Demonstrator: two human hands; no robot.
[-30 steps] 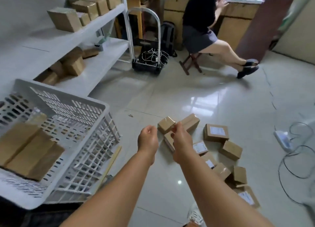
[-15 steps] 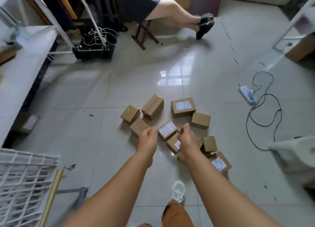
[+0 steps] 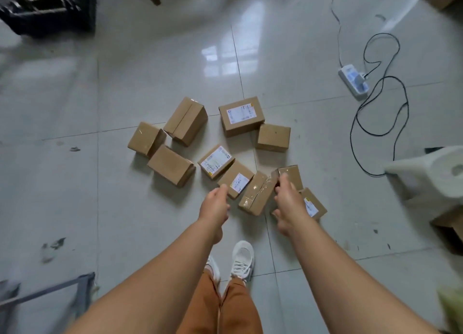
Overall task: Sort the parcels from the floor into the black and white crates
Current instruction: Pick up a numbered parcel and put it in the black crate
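Cardboard parcels on the floor, both hands going in for the pick.

Reaching down over the tiled floor (image 3: 150, 70): left hand (image 3: 215, 205) loosely curled and empty, just short of the small labelled parcel (image 3: 236, 182); right hand (image 3: 288, 200) spread, fingers (image 3: 281, 180) at the edge of the taped parcel (image 3: 256, 195), whether gripping yet, cannot tell. About ten parcels clustered ahead of the white shoes (image 3: 241, 259). No crate in view. Next, by the look of it: close on one parcel per hand, lift, turn to the crates.
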